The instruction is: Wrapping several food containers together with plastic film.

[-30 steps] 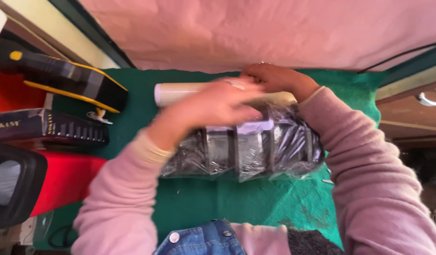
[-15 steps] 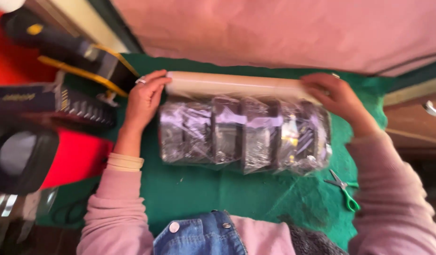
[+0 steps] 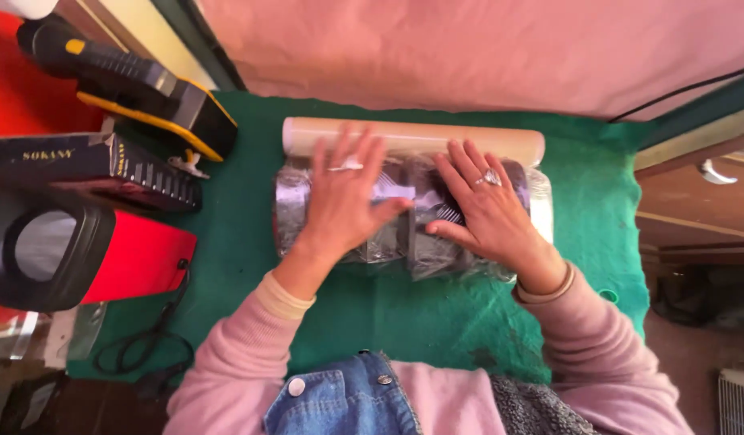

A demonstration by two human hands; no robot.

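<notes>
Both arms reach forward in pink sleeves, elbows out and forearms angling inward. The left hand (image 3: 346, 201) lies palm down, fingers (image 3: 340, 149) spread and pointing away, thumb stretched toward the other hand, a ring on one finger. The right hand (image 3: 483, 211) lies flat just beside it, fingers fanned outward, also ringed, a band at the wrist. Neither hand is closed.

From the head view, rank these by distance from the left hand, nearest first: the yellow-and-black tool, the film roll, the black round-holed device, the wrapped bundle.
1. Wrapped bundle: directly under the left hand, touching it.
2. Film roll: just beyond its fingertips, along the bundle's far edge.
3. Yellow-and-black tool: farther off at upper left, on the green mat's corner.
4. Black round-holed device: farthest, at the left edge.
</notes>
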